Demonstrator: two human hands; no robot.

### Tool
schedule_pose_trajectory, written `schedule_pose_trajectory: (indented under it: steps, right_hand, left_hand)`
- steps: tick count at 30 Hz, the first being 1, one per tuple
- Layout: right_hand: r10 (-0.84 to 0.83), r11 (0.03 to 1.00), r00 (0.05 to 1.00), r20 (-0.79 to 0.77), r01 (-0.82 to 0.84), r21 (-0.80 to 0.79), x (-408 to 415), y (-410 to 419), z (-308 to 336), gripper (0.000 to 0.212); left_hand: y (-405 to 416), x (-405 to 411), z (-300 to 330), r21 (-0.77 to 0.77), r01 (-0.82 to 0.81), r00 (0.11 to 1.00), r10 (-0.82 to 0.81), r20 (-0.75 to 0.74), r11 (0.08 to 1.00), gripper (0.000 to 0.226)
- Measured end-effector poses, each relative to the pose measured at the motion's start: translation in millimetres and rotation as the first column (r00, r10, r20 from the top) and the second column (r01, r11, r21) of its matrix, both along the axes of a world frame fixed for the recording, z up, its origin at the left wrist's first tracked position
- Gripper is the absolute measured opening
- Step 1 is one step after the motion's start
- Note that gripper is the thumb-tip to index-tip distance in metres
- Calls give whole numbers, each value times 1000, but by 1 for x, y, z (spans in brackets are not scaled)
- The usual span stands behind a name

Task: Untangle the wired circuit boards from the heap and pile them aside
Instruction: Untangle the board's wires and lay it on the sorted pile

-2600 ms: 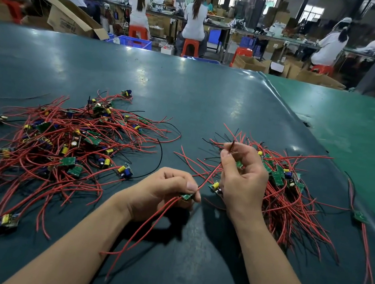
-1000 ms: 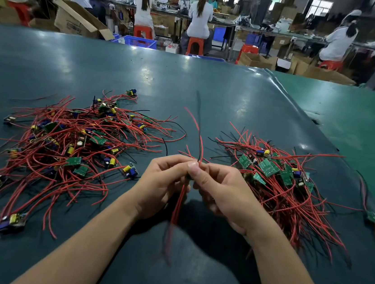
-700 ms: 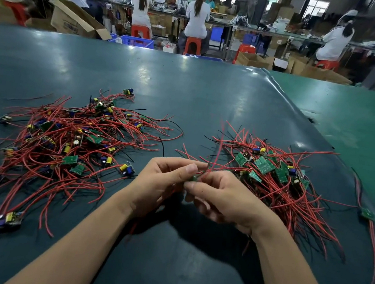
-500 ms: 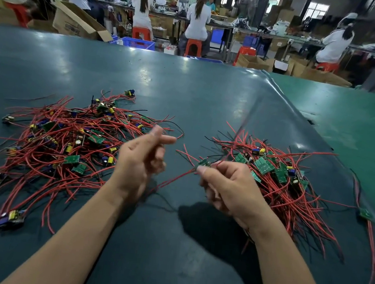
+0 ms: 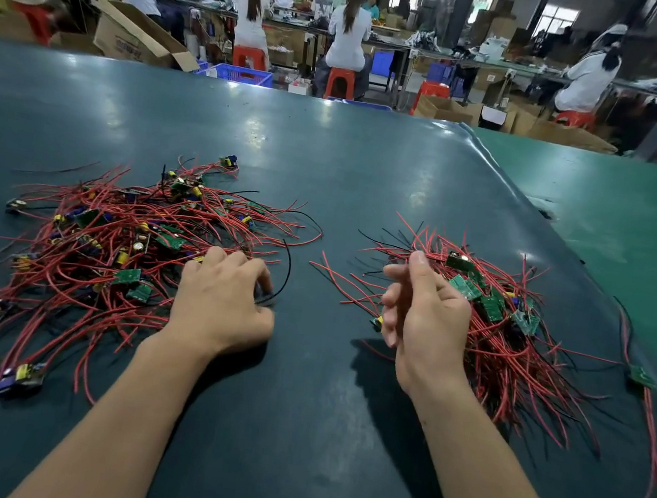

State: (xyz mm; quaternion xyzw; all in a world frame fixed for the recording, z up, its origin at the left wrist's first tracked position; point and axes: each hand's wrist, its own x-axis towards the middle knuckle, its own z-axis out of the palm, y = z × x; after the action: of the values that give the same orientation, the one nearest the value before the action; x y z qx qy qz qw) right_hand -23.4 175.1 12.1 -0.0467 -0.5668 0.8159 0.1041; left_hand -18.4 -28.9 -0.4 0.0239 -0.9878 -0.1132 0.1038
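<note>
Workers on red stools sit with their backs to us along the far benches at the top of the frame, and nearer lies the dark teal matte surface [image 5: 348,176] with the job spread across it. At centre left sprawls the tangled heap of red-wired green circuit boards [image 5: 120,248], wires crossing every way, with blue and yellow capacitors poking out. At centre right lies the sorted pile of wired boards [image 5: 491,322], its green boards gathered together and its red leads fanning toward the lower right (tidier, though hardly neat). One stray wired board [image 5: 640,376] lies apart at the right edge.

The person's left hand [image 5: 225,302] rests palm down at the heap's right fringe, fingers curled onto the wires there; whether that grip has closed on a lead or merely touches it I cannot tell, since the fingertips are hidden. The right hand [image 5: 421,318] hovers at the left side of the sorted pile, fingers loosely bent and spread, holding nothing that I can see; a small board end lies just below its knuckles.

As I judge it, the work is perhaps a third done: the heap looks clearly larger than the pile. Next comes singling out another board from the heap's fringe.
</note>
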Motion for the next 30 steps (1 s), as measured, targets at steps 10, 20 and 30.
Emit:
schedule_pose_trajectory:
  steps: [10, 20, 30]
  right_hand:
    - [112, 979, 993, 49, -118, 164, 3, -6, -5, 47]
    - [334, 898, 922, 193, -374, 232, 5, -11, -7, 39]
    - [512, 857, 854, 91, -499, -132, 4, -6, -2, 16]
  left_hand:
    - [1, -8, -9, 310, 10, 974, 60, -216, 951, 33]
    - [9, 0, 3, 406, 452, 621, 46, -783, 794, 31]
    - [51, 8, -6, 311, 783, 538, -337, -772, 538, 43]
